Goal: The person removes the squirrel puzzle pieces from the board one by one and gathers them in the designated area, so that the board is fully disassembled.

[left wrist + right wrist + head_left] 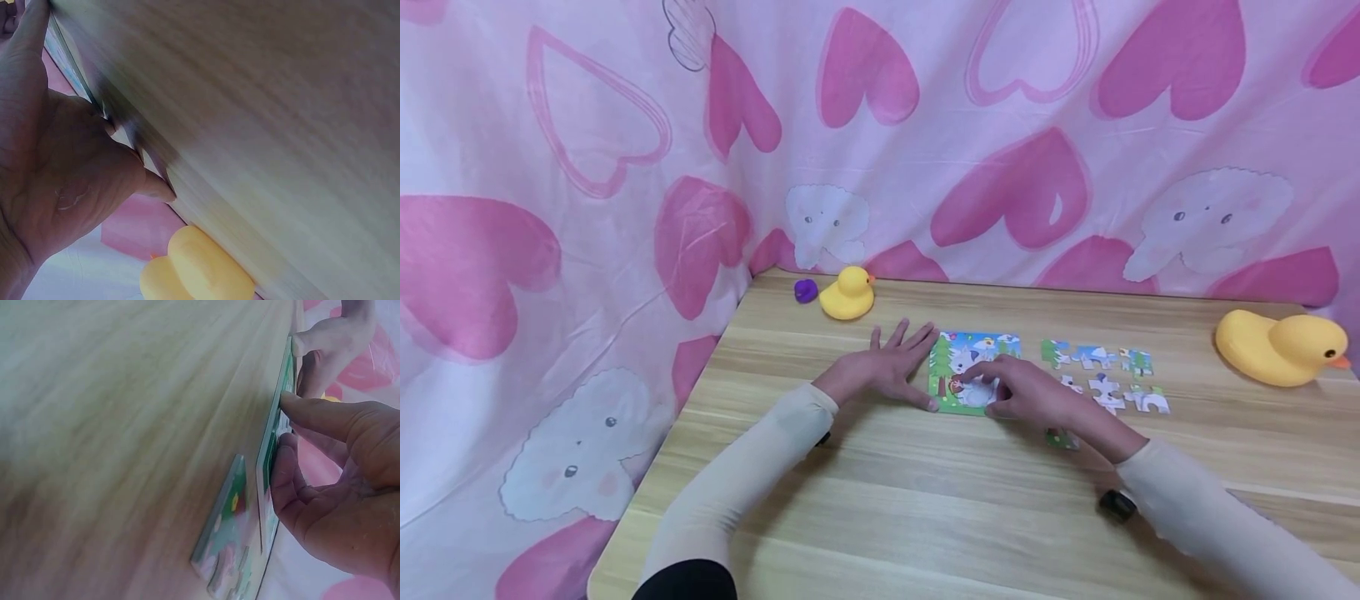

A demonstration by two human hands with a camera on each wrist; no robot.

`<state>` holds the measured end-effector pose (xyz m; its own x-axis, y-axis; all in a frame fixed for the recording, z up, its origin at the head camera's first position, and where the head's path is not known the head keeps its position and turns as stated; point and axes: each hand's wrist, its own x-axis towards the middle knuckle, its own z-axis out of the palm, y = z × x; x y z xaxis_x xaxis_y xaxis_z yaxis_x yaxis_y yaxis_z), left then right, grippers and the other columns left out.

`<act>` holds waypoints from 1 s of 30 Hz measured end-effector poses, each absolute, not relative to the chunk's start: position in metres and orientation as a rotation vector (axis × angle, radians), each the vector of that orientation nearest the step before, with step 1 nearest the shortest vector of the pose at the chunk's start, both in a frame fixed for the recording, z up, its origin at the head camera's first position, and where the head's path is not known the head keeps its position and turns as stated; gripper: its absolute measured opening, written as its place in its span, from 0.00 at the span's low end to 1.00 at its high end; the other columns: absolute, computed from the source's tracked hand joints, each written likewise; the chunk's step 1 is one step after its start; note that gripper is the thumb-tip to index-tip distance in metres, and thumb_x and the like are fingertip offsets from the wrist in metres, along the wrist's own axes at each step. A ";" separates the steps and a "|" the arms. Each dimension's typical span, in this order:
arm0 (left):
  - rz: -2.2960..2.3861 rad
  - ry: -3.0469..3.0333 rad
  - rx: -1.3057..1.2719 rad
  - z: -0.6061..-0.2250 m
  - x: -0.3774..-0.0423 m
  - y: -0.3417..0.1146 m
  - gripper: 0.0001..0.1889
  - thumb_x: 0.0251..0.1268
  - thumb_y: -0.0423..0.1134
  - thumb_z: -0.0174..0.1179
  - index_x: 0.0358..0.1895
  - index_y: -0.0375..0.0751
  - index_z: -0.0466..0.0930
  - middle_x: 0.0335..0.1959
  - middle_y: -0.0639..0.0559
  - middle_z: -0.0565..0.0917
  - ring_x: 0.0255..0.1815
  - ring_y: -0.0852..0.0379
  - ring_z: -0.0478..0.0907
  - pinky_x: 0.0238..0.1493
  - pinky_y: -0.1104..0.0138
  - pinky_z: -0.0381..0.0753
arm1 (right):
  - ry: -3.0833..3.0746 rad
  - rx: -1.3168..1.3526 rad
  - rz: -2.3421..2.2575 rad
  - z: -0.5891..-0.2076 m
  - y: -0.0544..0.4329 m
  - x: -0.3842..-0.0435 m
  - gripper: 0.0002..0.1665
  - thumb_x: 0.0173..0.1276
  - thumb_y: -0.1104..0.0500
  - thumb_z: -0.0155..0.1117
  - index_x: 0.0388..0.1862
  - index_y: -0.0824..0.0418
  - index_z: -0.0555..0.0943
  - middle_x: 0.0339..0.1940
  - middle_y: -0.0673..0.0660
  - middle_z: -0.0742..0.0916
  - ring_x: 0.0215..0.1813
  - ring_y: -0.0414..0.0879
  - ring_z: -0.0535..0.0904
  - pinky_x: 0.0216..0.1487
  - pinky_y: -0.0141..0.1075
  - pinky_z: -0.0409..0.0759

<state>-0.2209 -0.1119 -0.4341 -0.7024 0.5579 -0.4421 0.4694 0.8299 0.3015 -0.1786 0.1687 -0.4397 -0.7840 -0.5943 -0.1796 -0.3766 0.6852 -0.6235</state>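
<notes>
A small jigsaw puzzle (944,362) with a white cartoon animal, trees and a green border lies flat on the wooden table. My left hand (891,367) spreads its fingers along the puzzle's left side, thumb tip at the lower left corner. Over the puzzle's right half is my right hand (1026,390), bent, its index finger reaching to the picture's middle. In the right wrist view, the thumb (319,415) touches the puzzle's near edge and the other fingers press down on its face. Part of the picture is hidden under this hand.
Several loose puzzle pieces (1105,390) lie in rows right of the puzzle, one piece (1063,439) under the right forearm. A yellow duck (848,295) and a purple duck (806,291) stand back left, a larger duck (1273,348) far right. A heart-patterned curtain (880,150) hangs behind.
</notes>
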 end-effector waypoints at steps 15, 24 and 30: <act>0.232 2.483 0.775 -0.434 -0.222 -0.112 0.69 0.58 0.79 0.63 0.87 0.57 0.24 0.90 0.56 0.25 0.89 0.38 0.18 0.81 0.29 0.20 | 2.511 -0.795 -0.905 -0.441 0.167 -0.181 0.33 0.62 0.68 0.77 0.65 0.48 0.83 0.51 0.59 0.80 0.40 0.47 0.74 0.40 0.33 0.78; 0.244 2.479 0.768 -0.434 -0.222 -0.112 0.68 0.58 0.79 0.63 0.88 0.57 0.25 0.90 0.56 0.25 0.89 0.38 0.18 0.81 0.29 0.20 | 2.527 -0.788 -0.907 -0.440 0.164 -0.179 0.32 0.61 0.67 0.79 0.64 0.49 0.84 0.51 0.58 0.81 0.47 0.49 0.72 0.45 0.35 0.77; 0.234 2.485 0.767 -0.435 -0.223 -0.111 0.68 0.59 0.79 0.63 0.87 0.58 0.25 0.90 0.57 0.24 0.89 0.39 0.17 0.81 0.30 0.20 | 2.536 -0.775 -0.908 -0.440 0.164 -0.178 0.32 0.61 0.67 0.78 0.64 0.49 0.84 0.52 0.58 0.81 0.47 0.49 0.73 0.47 0.38 0.78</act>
<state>-0.2227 -0.1113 -0.4352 -0.7021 0.5661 -0.4320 0.4756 0.8243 0.3073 -0.1784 0.1637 -0.4398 -0.7945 -0.5938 -0.1269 -0.3784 0.6476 -0.6614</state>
